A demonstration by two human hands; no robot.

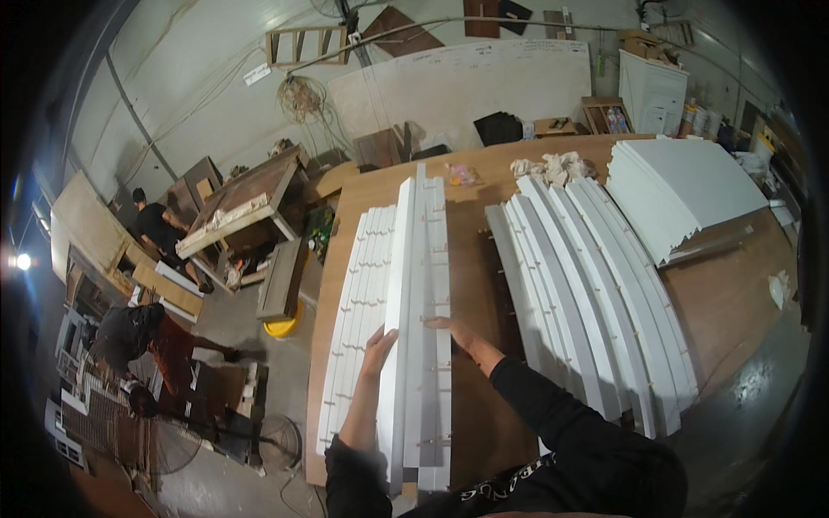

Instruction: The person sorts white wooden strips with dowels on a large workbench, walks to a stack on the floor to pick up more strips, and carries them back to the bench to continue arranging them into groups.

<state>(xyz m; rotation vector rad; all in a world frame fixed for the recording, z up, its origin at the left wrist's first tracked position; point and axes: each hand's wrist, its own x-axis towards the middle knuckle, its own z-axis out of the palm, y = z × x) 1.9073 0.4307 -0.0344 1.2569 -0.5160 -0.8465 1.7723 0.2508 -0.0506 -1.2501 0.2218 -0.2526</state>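
Observation:
My left hand (378, 350) is closed on the left edge of a long white board (399, 285), which runs away from me. From the other side, my right hand (458, 332) reaches across with its fingers on a neighbouring long white board (420, 285), gripping its edge; its fingertips are partly hidden. Both boards lie on a row of narrow white strips (363, 285) with small wooden pegs sticking up. These strips rest on a brown worktable (484, 414).
To the right lie more long white pegged boards (596, 293), with a stack of white panels (682, 190) beyond. Crumpled cloths (553, 167) sit at the back. On the left are a wooden bench (242, 207), a floor fan (278, 440) and two people, one standing (160, 226), one bending (138, 337).

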